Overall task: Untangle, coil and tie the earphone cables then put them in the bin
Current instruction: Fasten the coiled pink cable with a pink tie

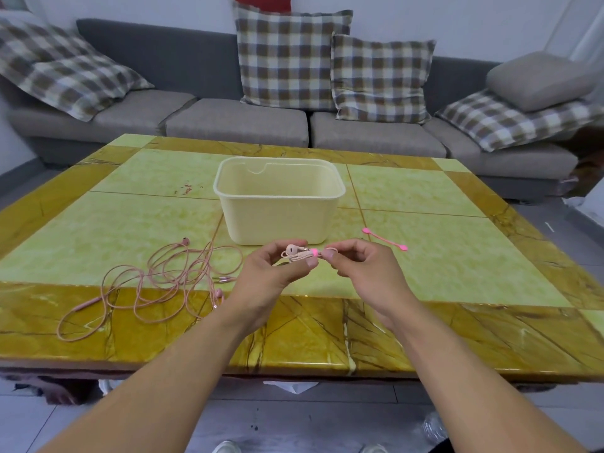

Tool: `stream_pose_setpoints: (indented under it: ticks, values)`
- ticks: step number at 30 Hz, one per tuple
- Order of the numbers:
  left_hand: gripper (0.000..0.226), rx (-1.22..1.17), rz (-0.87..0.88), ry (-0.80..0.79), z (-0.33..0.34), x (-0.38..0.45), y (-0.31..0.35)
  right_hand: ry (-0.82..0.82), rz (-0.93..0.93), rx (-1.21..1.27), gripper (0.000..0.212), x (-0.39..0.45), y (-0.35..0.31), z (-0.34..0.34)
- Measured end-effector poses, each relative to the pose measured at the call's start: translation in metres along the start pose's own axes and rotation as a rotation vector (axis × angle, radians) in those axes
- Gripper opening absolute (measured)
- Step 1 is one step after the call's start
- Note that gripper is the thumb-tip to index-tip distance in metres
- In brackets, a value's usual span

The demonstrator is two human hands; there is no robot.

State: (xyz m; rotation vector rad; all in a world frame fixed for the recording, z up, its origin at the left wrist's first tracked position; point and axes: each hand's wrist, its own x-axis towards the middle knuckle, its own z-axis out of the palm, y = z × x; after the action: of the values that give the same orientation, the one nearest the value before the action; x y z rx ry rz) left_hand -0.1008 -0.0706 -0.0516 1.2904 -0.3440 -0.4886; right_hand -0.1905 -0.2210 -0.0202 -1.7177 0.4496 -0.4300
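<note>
Both hands pinch the coil (299,255) — left hand (274,273), right hand (366,269) — its axis crosswise, bin (277,217) just beyond.

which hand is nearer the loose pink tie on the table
Right. The right hand is just left of and nearer than the pink tie; the left hand sits farther left.
</note>
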Motion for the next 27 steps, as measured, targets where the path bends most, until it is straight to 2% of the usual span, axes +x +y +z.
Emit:
stream_pose_setpoints:
  ticks: [3,6,9,12,15,18,23,27]
  values:
    - [0.037,-0.015,0.050,0.028,-0.002,0.001,0.002,-0.007,0.016,0.044,0.004,0.001,0.001,0.002]
    - [0.037,0.011,0.084,0.033,-0.001,0.000,0.004,-0.032,0.049,0.099,0.014,0.001,0.000,0.004]
    - [0.047,0.036,0.117,0.000,-0.001,0.001,0.006,-0.058,0.120,0.178,0.024,0.002,-0.002,0.005]
    - [0.061,-0.019,0.094,-0.014,-0.003,0.004,0.006,-0.086,0.155,0.193,0.018,0.004,-0.002,0.007]
    - [0.043,-0.091,0.075,-0.008,-0.008,0.007,0.007,-0.085,0.122,0.186,0.013,0.004,-0.001,0.009]
    - [0.029,-0.048,0.079,-0.019,-0.010,0.005,0.009,-0.071,0.079,0.164,0.014,0.006,-0.001,0.011]
    - [0.035,0.036,0.086,0.097,-0.008,0.010,0.008,-0.067,0.068,0.156,0.015,0.007,-0.001,0.018]
    - [0.048,-0.056,-0.020,0.291,-0.009,0.022,0.016,-0.017,0.053,0.194,0.013,0.012,-0.002,0.026]
